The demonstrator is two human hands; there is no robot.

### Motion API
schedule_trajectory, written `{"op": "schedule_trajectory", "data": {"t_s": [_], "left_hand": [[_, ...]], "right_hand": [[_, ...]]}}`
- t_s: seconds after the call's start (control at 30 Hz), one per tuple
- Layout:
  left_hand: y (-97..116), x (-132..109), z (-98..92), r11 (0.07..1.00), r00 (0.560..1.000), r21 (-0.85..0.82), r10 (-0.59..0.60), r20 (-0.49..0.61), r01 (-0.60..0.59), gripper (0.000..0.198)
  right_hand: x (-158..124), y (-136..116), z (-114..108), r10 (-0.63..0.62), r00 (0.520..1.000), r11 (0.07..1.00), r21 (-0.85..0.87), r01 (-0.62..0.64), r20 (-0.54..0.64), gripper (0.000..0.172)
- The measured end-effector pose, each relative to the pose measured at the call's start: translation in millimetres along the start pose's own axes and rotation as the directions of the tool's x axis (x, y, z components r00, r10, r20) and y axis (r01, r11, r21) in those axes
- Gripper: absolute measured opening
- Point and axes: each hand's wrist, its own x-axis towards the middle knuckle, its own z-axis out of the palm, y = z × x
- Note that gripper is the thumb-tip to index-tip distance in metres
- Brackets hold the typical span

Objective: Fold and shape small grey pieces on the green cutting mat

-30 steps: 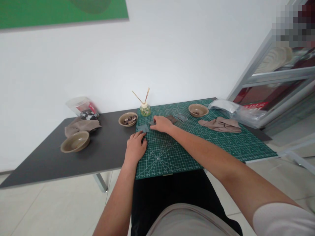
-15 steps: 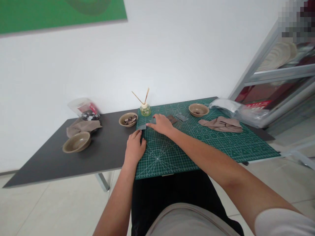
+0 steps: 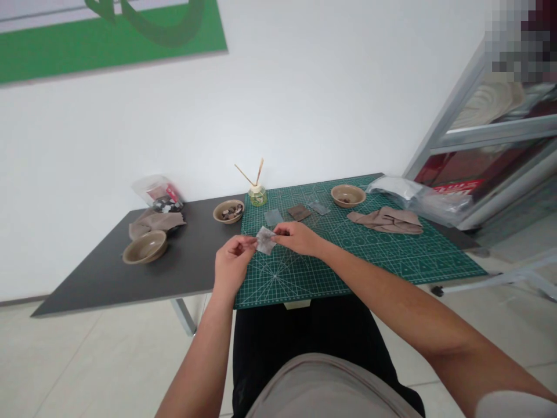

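Between both hands, just above the green cutting mat, is a small thin greyish-white square, translucent and mottled like a little pouch. Thumb and fingers of my left hand pinch its left corner. On the opposite corner, my right hand is closed in a similar pinch. Just beyond the hands lie a pale translucent square, a brown square and another clear piece, all flat on the mat.
Left of the mat stands a bowl of dark and pale small pieces. A reed diffuser is at the back. Another bowl and a brown cloth are on the right. Farther left are a bowl, cloth and clear bag.
Both hands have come nearer to me and lifted a small square between them. The pale square formerly under my right hand now lies uncovered. The camera view has shifted slightly.
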Motion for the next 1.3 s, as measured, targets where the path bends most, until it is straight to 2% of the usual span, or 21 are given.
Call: {"op": "schedule_trajectory", "data": {"t_s": [0.1, 0.23, 0.33, 0.4, 0.5, 0.67, 0.77, 0.9, 0.97, 1.03, 1.07, 1.17, 1.3], "left_hand": [[-2.2, 4.1, 12.1, 0.999, 0.991, 0.038, -0.031, 0.13, 0.026, 0.017], [-12.0, 8.9, 28.9, 0.985, 0.956, 0.162, 0.009, 0.294, -0.059, 0.021], [-17.1, 10.9, 37.5, 0.963, 0.925, 0.266, -0.058, 0.375, -0.047, 0.022], [-17.6, 11.7, 40.3, 0.942, 0.928, 0.333, -0.079, 0.363, -0.05, 0.018], [-16.5, 11.7, 41.9, 0.923, 0.937, 0.379, -0.069, 0.344, -0.071, 0.018], [-17.6, 9.8, 44.2, 0.904, 0.94, 0.403, -0.003, 0.34, -0.143, 0.021], [-18.2, 8.3, 46.2, 0.881, 0.944, 0.438, 0.028, 0.329, -0.179, 0.02], [-14.2, 2.9, 47.4, 0.808, 0.947, 0.504, 0.197, 0.255, -0.304, 0.034], [-11.0, -0.3, 46.6, 0.77, 0.924, 0.521, 0.237, 0.301, -0.368, 0.04], [-8.8, -2.3, 45.6, 0.755, 0.876, 0.484, 0.251, 0.411, -0.443, 0.031], [-8.3, -2.8, 45.2, 0.751, 0.865, 0.473, 0.261, 0.428, -0.461, 0.026], [-9.0, -2.4, 45.3, 0.773, 0.886, 0.468, 0.258, 0.386, -0.429, 0.013], [-10.9, -0.8, 46.7, 0.816, 0.918, 0.456, 0.212, 0.337, -0.356, 0.008]], "right_hand": [[-12.4, 9.6, -7.4, 0.062, 0.998, 0.997, -0.04, -0.061, 0.031, 0.022], [-22.7, 22.2, -15.9, 0.087, 0.99, 0.988, -0.135, -0.071, 0.115, 0.019], [-25.2, 28.2, -16.7, 0.083, 0.993, 0.984, -0.166, -0.068, 0.083, 0.013], [-25.3, 31.4, -15.0, 0.084, 0.996, 0.985, -0.15, -0.087, -0.026, 0.005], [-24.5, 36.6, -11.3, 0.073, 0.98, 0.995, -0.058, -0.085, -0.186, 0.014], [-24.3, 45.0, -3.5, -0.029, 0.972, 0.992, 0.109, 0.056, -0.231, 0.02], [-23.5, 48.0, 1.8, -0.006, 0.961, 0.966, 0.245, 0.077, -0.278, 0.027], [-22.0, 45.9, 5.1, 0.051, 0.973, 0.931, 0.362, 0.034, -0.223, 0.046], [-21.6, 42.3, 5.4, 0.05, 0.986, 0.922, 0.386, 0.016, -0.16, 0.048], [-21.2, 39.1, 5.8, 0.051, 0.994, 0.908, 0.42, -0.007, -0.093, 0.047], [-20.9, 38.1, 6.1, 0.054, 0.996, 0.899, 0.438, -0.019, -0.067, 0.046], [-20.0, 39.7, 6.9, 0.058, 0.997, 0.889, 0.457, -0.032, -0.043, 0.044], [-19.9, 45.3, 4.8, 0.046, 0.996, 0.93, 0.367, -0.013, -0.082, 0.036]]}}
